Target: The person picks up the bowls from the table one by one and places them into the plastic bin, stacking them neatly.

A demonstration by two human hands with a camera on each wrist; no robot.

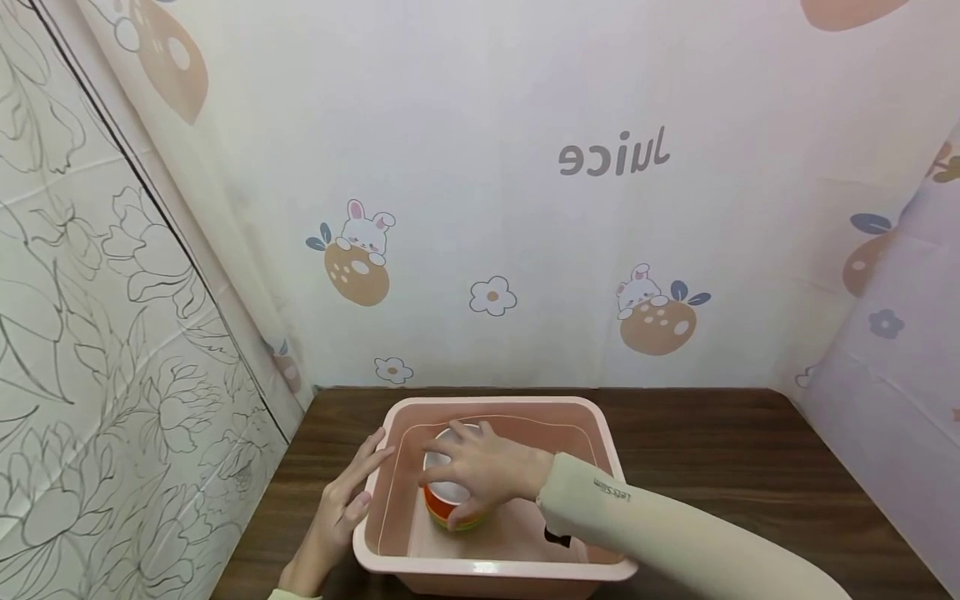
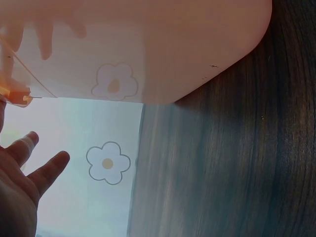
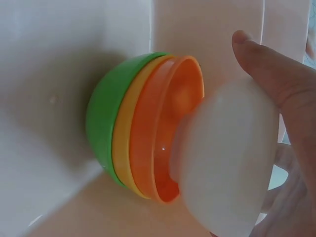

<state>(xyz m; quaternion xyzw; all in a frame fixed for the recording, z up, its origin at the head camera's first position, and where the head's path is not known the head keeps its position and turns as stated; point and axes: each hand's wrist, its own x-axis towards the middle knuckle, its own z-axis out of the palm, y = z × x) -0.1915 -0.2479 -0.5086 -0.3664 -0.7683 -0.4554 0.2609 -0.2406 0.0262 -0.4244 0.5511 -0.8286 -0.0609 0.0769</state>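
Observation:
A pink plastic basin (image 1: 517, 568) stands on the table in front of me. My right hand (image 1: 487, 467) reaches inside it and grips a white bowl (image 3: 227, 153) by the rim, fingers spread across its top. Its base dips into an orange bowl (image 3: 148, 123), which sits nested in a yellow bowl (image 3: 123, 133) and a green bowl (image 3: 106, 113). In the head view this stack lies toward the basin's left side, partly covered by the hand. My left hand (image 1: 341, 504) rests against the basin's left rim, fingers extended.
The dark wood-grain tabletop (image 1: 697, 467) extends to both sides of the basin. Behind it hangs a pale curtain (image 1: 480, 208) with rabbit, fruit and flower prints. A flower-patterned white sheet (image 1: 135, 358) hangs along the left.

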